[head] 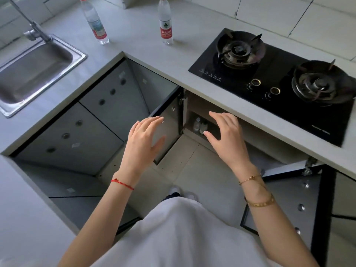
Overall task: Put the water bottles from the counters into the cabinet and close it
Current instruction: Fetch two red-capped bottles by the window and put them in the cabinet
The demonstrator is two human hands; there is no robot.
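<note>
Two bottles stand upright on the worktop, awaiting transfer. Cabinet open, bottles already inside. Left hand and right hand hover empty, fingers spread, free to reach.

- The right-hand water bottle on the counter carries a red label with white characters reading 农夫山泉, under a green mountain emblem.
- The left-hand water bottle has a red and pale label; its print is too blurred to read.
- The black gas hob bears small white lettering near its front right edge, illegible.
</note>
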